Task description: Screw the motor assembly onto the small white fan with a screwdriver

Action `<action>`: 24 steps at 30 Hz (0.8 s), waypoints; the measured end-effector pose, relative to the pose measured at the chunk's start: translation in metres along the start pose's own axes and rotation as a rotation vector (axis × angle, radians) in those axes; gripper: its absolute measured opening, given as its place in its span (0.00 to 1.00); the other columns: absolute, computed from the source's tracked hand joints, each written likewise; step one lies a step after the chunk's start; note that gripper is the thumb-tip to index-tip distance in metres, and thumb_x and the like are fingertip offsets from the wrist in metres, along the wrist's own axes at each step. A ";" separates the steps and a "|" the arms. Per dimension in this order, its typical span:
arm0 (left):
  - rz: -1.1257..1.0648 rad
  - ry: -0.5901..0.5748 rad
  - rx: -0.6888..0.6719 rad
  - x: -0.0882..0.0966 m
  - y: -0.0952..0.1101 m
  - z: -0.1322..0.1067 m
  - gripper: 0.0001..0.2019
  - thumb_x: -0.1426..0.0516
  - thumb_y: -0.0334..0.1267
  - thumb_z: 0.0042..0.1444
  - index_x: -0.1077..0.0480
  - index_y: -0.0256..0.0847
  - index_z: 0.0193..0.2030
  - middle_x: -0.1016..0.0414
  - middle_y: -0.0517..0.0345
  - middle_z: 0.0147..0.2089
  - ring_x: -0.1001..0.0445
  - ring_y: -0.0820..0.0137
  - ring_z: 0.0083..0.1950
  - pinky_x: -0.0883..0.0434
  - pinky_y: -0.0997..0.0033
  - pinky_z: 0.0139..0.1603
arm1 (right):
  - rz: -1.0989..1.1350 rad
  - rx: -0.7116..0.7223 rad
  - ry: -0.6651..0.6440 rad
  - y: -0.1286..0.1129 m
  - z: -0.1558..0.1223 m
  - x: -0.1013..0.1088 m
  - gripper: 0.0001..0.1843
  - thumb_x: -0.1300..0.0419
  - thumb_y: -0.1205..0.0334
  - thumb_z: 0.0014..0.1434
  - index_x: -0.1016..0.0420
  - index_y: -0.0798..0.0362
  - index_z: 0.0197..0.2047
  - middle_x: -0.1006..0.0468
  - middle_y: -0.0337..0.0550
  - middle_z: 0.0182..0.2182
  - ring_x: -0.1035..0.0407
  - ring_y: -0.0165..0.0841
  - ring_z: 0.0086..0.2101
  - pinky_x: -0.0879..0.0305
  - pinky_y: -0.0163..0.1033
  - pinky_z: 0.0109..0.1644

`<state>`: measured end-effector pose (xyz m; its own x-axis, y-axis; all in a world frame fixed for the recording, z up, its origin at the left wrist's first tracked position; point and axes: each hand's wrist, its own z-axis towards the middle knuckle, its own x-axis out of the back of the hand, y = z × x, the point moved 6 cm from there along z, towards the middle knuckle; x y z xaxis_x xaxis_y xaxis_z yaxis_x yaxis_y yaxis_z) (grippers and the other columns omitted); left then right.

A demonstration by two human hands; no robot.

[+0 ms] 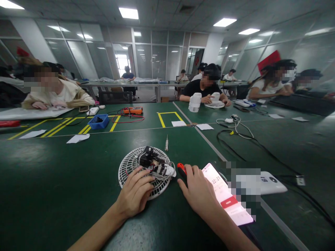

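Observation:
A white round fan grille lies flat on the green table in front of me, with a black motor and wiring assembly on top of it. My left hand rests on the grille's near edge, fingers stretched out toward the assembly and holding nothing. My right hand lies just right of the grille, fingers curled over a red-handled screwdriver. A lit phone lies flat next to that hand's right side.
A small screwdriver lies beyond the grille. A white device and black and white cables are to the right. Paper slips, a blue tray and an orange meter sit farther back. Other people work at the far side.

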<state>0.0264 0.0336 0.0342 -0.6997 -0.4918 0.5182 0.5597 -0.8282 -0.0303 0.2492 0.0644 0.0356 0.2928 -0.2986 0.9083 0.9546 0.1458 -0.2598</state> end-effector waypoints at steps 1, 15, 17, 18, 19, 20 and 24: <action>-0.006 -0.005 0.014 0.000 -0.001 0.000 0.09 0.44 0.24 0.60 0.30 0.40 0.45 0.17 0.52 0.47 0.25 0.64 0.61 0.30 0.53 0.69 | -0.020 -0.004 -0.028 0.001 -0.001 -0.004 0.18 0.35 0.63 0.60 0.30 0.50 0.53 0.25 0.54 0.41 0.27 0.49 0.39 0.38 0.44 0.33; -0.064 -0.010 -0.019 0.005 0.000 -0.003 0.09 0.51 0.27 0.61 0.34 0.43 0.41 0.19 0.55 0.40 0.23 0.64 0.53 0.31 0.51 0.65 | 0.373 -0.175 -0.112 -0.002 -0.003 0.002 0.30 0.42 0.64 0.62 0.38 0.54 0.67 0.20 0.51 0.42 0.23 0.45 0.37 0.33 0.46 0.39; -0.063 -0.013 -0.006 0.004 -0.001 -0.003 0.08 0.51 0.27 0.61 0.34 0.44 0.40 0.19 0.56 0.38 0.22 0.64 0.51 0.30 0.51 0.64 | 0.463 -0.203 -0.036 -0.002 -0.001 0.008 0.30 0.42 0.62 0.62 0.38 0.53 0.67 0.21 0.48 0.41 0.25 0.42 0.34 0.33 0.46 0.37; -0.063 -0.013 -0.004 0.004 -0.002 -0.002 0.08 0.51 0.27 0.61 0.34 0.44 0.40 0.20 0.56 0.38 0.22 0.64 0.51 0.30 0.52 0.64 | 0.525 -0.212 0.007 -0.001 -0.001 0.010 0.30 0.42 0.61 0.62 0.38 0.52 0.67 0.22 0.47 0.40 0.26 0.40 0.32 0.33 0.45 0.36; -0.065 -0.014 -0.004 0.004 -0.002 -0.002 0.08 0.51 0.27 0.61 0.34 0.44 0.39 0.20 0.56 0.37 0.22 0.64 0.50 0.30 0.52 0.64 | 0.597 -0.218 0.051 -0.002 -0.001 0.013 0.29 0.42 0.59 0.62 0.38 0.52 0.66 0.22 0.46 0.40 0.28 0.38 0.31 0.32 0.45 0.36; -0.065 -0.013 -0.004 0.004 -0.002 -0.001 0.08 0.51 0.28 0.61 0.34 0.43 0.39 0.20 0.56 0.37 0.22 0.65 0.49 0.30 0.53 0.63 | 0.674 -0.219 0.093 -0.002 -0.002 0.016 0.29 0.42 0.58 0.62 0.37 0.52 0.66 0.23 0.45 0.40 0.29 0.37 0.30 0.32 0.44 0.35; -0.064 -0.009 -0.003 0.004 -0.001 0.003 0.07 0.49 0.28 0.62 0.33 0.43 0.39 0.21 0.58 0.35 0.23 0.67 0.45 0.29 0.57 0.62 | 0.987 -0.186 0.166 -0.009 -0.005 0.021 0.32 0.37 0.54 0.60 0.38 0.51 0.64 0.23 0.45 0.41 0.28 0.36 0.33 0.28 0.43 0.36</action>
<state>0.0241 0.0333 0.0391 -0.7298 -0.4357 0.5268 0.5129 -0.8584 0.0006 0.2468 0.0521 0.0552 0.9447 -0.2538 0.2078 0.2722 0.2531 -0.9284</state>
